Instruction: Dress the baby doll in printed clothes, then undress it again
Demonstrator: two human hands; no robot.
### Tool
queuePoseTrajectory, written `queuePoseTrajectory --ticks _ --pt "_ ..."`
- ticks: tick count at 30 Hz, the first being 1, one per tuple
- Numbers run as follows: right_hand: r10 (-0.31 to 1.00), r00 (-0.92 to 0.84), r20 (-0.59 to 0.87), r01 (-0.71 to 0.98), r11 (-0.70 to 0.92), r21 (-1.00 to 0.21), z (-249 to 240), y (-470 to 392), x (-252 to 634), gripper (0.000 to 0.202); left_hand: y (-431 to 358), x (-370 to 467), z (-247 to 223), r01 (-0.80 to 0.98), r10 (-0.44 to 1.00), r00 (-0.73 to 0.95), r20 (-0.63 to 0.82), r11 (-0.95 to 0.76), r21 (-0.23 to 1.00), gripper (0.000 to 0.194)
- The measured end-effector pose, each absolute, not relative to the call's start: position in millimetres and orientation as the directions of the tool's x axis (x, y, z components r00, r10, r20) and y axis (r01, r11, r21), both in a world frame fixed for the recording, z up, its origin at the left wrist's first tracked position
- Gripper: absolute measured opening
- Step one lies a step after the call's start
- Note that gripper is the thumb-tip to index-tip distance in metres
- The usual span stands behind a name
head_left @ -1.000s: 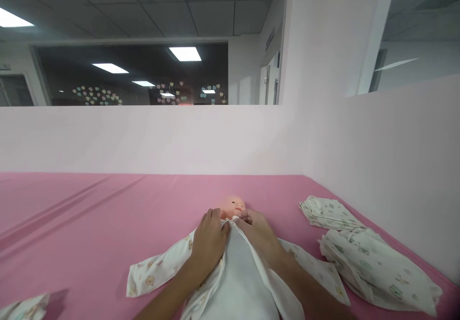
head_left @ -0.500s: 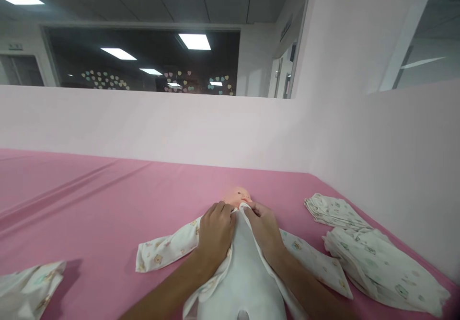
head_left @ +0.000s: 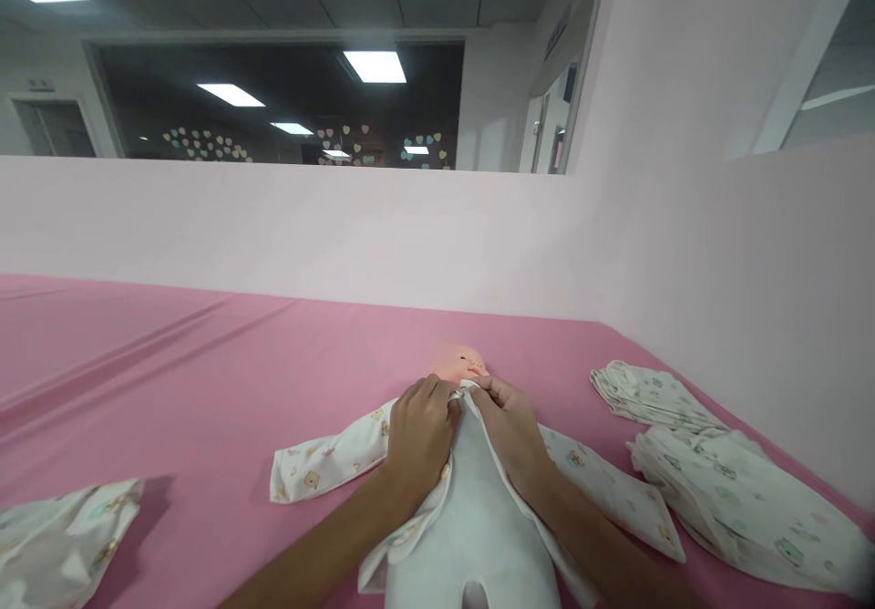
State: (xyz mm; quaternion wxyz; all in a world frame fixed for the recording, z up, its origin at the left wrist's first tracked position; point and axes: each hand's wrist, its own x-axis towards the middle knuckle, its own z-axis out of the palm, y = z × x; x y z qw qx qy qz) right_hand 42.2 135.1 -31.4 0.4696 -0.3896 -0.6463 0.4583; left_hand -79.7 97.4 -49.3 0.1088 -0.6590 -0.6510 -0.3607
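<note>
A baby doll [head_left: 462, 363] lies on its back on the pink sheet [head_left: 225, 363], its head at the far end and its white body toward me. Around it is a white printed baby shirt [head_left: 334, 465], sleeves spread out to both sides and front hanging apart over the belly. My left hand [head_left: 425, 431] is closed on the shirt's left front edge at the neck. Against it, my right hand [head_left: 509, 428] pinches the right front edge just below the doll's chin. The two edges meet there; my fingers partly hide the fastening.
On the right lie a folded printed cloth [head_left: 656, 395] and a larger crumpled printed garment [head_left: 752, 509], close to the right sleeve. Another printed cloth [head_left: 68, 541] lies at the lower left. White walls [head_left: 307, 235] border the sheet behind and to the right.
The two collar edges, apart a moment ago, have come together at the doll's neck between my hands. The whole view has shifted slightly.
</note>
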Motion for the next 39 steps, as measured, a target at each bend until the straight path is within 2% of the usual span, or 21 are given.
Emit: queuePoseTrajectory --ticks 10,17,21,25,30,39 --pt "0.926 -0.251 0.283 0.088 0.313 -0.946 -33.4 136.1 43.1 0.024 97.9 -79.7 -47.1 0.95 0.814 -0.122 0.568 -0.07 0.304 0.018" --pt "0.923 -0.237 0.302 0.144 0.341 -0.929 -36.5 137.3 42.7 0.021 98.2 -78.7 -45.6 0.918 0.845 -0.206 0.494 -0.009 0.397 0.02" --pt "0.917 -0.26 0.302 0.146 0.347 -0.927 -38.2 138.1 43.1 0.022 98.5 -78.6 -45.4 0.897 0.85 -0.2 0.488 -0.041 0.44 0.015" --pt "0.928 -0.23 0.293 0.147 0.331 -0.932 -39.0 139.8 43.0 0.024 98.1 -79.2 -45.0 0.871 0.86 -0.19 0.473 -0.075 0.486 0.02" --pt "0.939 -0.205 0.277 0.136 0.307 -0.942 -37.9 136.7 44.7 0.024 98.6 -79.7 -45.7 0.881 0.857 -0.181 0.482 -0.076 0.466 0.021" --pt "0.95 -0.165 0.265 0.091 0.282 -0.955 -36.6 132.2 43.3 0.024 99.6 -80.3 -50.1 0.932 0.811 -0.096 0.577 -0.13 0.338 0.018"
